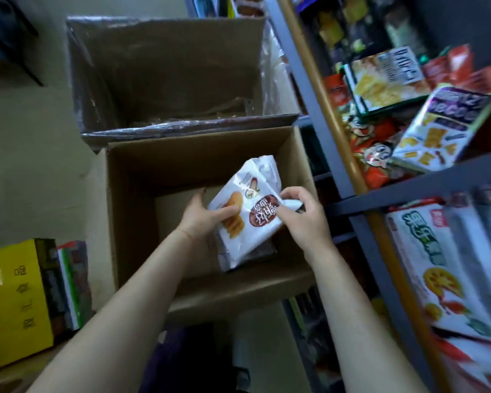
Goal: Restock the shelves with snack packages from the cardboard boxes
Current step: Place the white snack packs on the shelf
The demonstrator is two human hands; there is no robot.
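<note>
The left hand and right hand are both gripping a white snack package by its sides, holding it above the open cardboard box beneath them, while a second, plastic-wrapped box is sitting beyond and stocked shelves are standing to their right

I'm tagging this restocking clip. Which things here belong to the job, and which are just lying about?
Part of the job:
white snack bag, held by left hand and right hand
near cardboard box
far cardboard box
shelf rack with snack packs

Lying about:
yellow carton on the floor at left
</note>
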